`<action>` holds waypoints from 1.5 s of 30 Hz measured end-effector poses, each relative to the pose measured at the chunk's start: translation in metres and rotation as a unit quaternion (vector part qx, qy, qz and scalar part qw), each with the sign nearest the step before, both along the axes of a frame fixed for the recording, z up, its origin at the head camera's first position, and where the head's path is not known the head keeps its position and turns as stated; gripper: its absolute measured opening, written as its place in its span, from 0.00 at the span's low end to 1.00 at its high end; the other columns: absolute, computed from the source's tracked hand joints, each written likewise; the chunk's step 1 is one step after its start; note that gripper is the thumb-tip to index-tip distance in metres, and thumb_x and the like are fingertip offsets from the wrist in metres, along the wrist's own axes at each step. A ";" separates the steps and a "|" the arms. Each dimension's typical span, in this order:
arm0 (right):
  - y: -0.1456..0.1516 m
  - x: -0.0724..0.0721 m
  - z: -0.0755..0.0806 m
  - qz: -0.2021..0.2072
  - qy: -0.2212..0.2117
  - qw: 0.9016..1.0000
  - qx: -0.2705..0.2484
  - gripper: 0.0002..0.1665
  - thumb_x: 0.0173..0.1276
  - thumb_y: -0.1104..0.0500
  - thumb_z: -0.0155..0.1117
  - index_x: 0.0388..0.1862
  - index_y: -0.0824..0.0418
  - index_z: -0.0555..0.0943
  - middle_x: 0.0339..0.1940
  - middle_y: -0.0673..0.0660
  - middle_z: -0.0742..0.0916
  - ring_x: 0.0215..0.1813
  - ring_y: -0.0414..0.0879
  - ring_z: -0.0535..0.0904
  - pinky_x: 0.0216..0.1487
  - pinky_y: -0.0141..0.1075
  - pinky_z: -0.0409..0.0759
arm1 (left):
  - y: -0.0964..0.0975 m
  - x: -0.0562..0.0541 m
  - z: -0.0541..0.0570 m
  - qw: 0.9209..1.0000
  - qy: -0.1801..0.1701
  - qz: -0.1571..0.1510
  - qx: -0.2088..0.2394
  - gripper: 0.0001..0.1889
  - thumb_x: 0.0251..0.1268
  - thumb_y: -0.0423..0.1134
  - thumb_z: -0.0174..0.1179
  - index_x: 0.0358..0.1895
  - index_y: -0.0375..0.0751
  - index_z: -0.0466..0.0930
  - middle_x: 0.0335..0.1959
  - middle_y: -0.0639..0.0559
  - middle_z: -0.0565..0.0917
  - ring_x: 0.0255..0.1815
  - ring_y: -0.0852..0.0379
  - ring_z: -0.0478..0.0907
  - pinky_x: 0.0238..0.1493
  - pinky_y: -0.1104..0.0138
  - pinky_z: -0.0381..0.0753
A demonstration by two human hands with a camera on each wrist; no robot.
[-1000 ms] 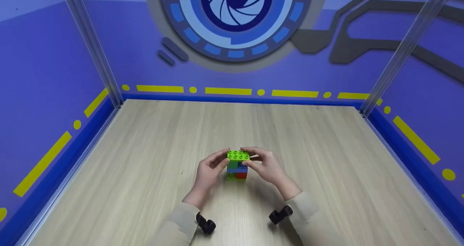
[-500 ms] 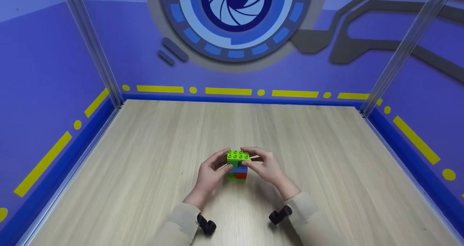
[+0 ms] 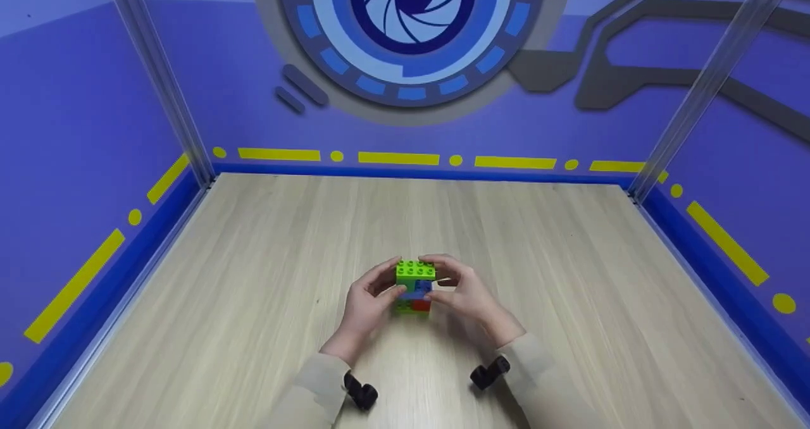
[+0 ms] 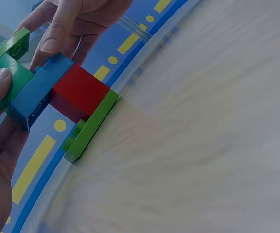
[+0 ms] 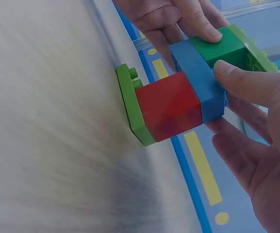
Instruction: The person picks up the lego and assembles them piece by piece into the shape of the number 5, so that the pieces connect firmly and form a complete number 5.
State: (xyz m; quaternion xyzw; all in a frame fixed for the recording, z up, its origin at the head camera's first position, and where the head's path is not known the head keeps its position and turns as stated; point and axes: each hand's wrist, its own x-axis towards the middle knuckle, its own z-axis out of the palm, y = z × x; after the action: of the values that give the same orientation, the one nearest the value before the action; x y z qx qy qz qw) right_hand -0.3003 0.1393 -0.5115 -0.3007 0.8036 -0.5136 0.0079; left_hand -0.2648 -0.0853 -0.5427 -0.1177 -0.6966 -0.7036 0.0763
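A small tower of toy building bricks stands upright on the table between both hands. From the bottom up come a lime base plate (image 5: 132, 109), a red brick (image 5: 169, 107), a blue brick (image 4: 45, 87), a dark green brick (image 5: 220, 51) and a lime top plate (image 3: 416, 271). My left hand (image 3: 364, 299) grips the tower from the left, its thumb on the dark green brick. From the right my right hand (image 3: 468, 293) holds it, with the thumb against the blue brick and fingers behind the upper part. The far fingertips are partly hidden.
Pale wooden table (image 3: 285, 245) lies under the tower. Blue printed walls with yellow dashes (image 3: 398, 158) close it in at the back and both sides. Black camera mounts (image 3: 361, 392) sit on both wrists.
My left thumb has slid down from the top plate onto the dark green brick. My right thumb has moved lower, onto the blue brick. The tower stays in place.
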 end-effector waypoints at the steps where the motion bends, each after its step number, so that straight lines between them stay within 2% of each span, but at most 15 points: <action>1: 0.000 0.000 0.000 0.001 0.000 1.000 0.005 0.38 0.63 0.67 0.75 0.71 0.52 0.75 0.65 0.60 0.84 0.58 0.57 0.85 0.61 0.56 0.84 | 0.000 0.000 0.000 1.000 0.001 0.003 -0.001 0.28 0.67 0.34 0.69 0.70 0.45 0.77 0.63 0.42 0.83 0.63 0.49 0.81 0.69 0.60 0.80; 9: -0.003 0.000 -0.001 -0.020 -0.042 0.999 0.020 0.44 0.65 0.71 0.72 0.75 0.44 0.71 0.61 0.62 0.86 0.58 0.56 0.84 0.62 0.56 0.84 | -0.001 -0.001 0.000 1.000 -0.008 0.015 -0.004 0.29 0.67 0.36 0.69 0.71 0.50 0.76 0.65 0.45 0.83 0.64 0.50 0.81 0.65 0.68 0.81; 12: -0.003 -0.001 -0.002 -0.023 -0.041 0.999 0.022 0.46 0.65 0.69 0.72 0.78 0.43 0.69 0.60 0.60 0.87 0.58 0.55 0.84 0.63 0.55 0.83 | 0.000 -0.001 -0.001 1.000 -0.009 0.020 -0.014 0.30 0.68 0.38 0.68 0.73 0.50 0.75 0.66 0.45 0.82 0.64 0.49 0.81 0.65 0.69 0.81; 19: -0.004 -0.002 -0.008 -0.022 -0.025 0.999 -0.003 0.54 0.65 0.65 0.74 0.84 0.47 0.57 0.60 0.59 0.88 0.58 0.54 0.86 0.64 0.53 0.84 | 0.000 -0.004 -0.001 0.998 -0.008 0.053 -0.027 0.31 0.67 0.43 0.69 0.73 0.48 0.74 0.67 0.45 0.82 0.63 0.49 0.83 0.62 0.72 0.82; 22: -0.006 -0.003 -0.013 -0.020 -0.026 0.999 -0.038 0.56 0.65 0.66 0.74 0.85 0.54 0.52 0.59 0.63 0.88 0.58 0.57 0.86 0.63 0.52 0.84 | 0.000 -0.005 -0.001 0.998 -0.006 0.056 -0.020 0.30 0.68 0.41 0.68 0.73 0.47 0.74 0.65 0.42 0.82 0.62 0.47 0.83 0.61 0.71 0.83; 25: -0.009 -0.003 -0.020 -0.022 -0.028 0.996 -0.076 0.51 0.67 0.68 0.71 0.82 0.62 0.54 0.59 0.67 0.87 0.58 0.58 0.86 0.62 0.46 0.85 | -0.001 -0.006 -0.002 0.999 -0.007 0.048 -0.012 0.31 0.69 0.37 0.67 0.75 0.44 0.72 0.66 0.38 0.81 0.62 0.45 0.83 0.61 0.71 0.84; 28: -0.011 -0.003 -0.027 -0.032 -0.039 0.993 -0.107 0.39 0.68 0.70 0.70 0.72 0.68 0.61 0.60 0.71 0.86 0.57 0.57 0.87 0.59 0.36 0.86 | -0.002 -0.007 -0.004 0.999 -0.017 0.039 -0.005 0.33 0.69 0.32 0.66 0.76 0.44 0.70 0.67 0.36 0.79 0.62 0.43 0.83 0.59 0.72 0.84; 32: -0.012 -0.004 -0.033 -0.041 -0.057 0.991 -0.115 0.25 0.68 0.67 0.71 0.60 0.69 0.72 0.61 0.69 0.86 0.58 0.56 0.87 0.56 0.29 0.85 | -0.003 -0.008 -0.006 0.999 -0.032 0.032 0.000 0.34 0.69 0.29 0.65 0.77 0.43 0.68 0.67 0.33 0.78 0.62 0.40 0.82 0.58 0.71 0.85; 35: -0.010 -0.004 -0.037 -0.026 -0.070 0.993 -0.092 0.27 0.66 0.64 0.74 0.63 0.66 0.78 0.65 0.68 0.84 0.61 0.58 0.85 0.60 0.35 0.86 | -0.004 -0.010 -0.007 0.998 -0.044 0.035 -0.001 0.34 0.70 0.29 0.64 0.78 0.42 0.66 0.67 0.32 0.78 0.62 0.40 0.82 0.59 0.70 0.85; 40: -0.005 -0.002 -0.038 0.013 -0.089 0.995 -0.052 0.41 0.60 0.61 0.80 0.72 0.60 0.75 0.72 0.64 0.79 0.66 0.62 0.81 0.68 0.50 0.81 | -0.005 -0.011 -0.009 0.998 -0.058 0.039 -0.005 0.33 0.71 0.32 0.64 0.78 0.42 0.66 0.68 0.32 0.77 0.64 0.39 0.81 0.62 0.66 0.84; 45: -0.002 0.001 -0.041 0.034 -0.099 0.994 -0.036 0.51 0.53 0.67 0.83 0.76 0.60 0.71 0.75 0.64 0.76 0.67 0.62 0.80 0.71 0.52 0.78 | -0.003 -0.011 -0.013 0.997 -0.070 0.039 -0.010 0.31 0.73 0.33 0.63 0.77 0.42 0.67 0.69 0.32 0.76 0.66 0.38 0.81 0.65 0.62 0.83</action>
State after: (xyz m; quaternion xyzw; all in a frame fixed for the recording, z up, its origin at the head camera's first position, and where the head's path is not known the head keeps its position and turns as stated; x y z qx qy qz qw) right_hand -0.2989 0.1377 -0.5524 -0.2755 0.7694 -0.5686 0.0937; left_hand -0.2759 -0.0887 -0.5561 -0.0416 -0.7116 -0.6993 0.0535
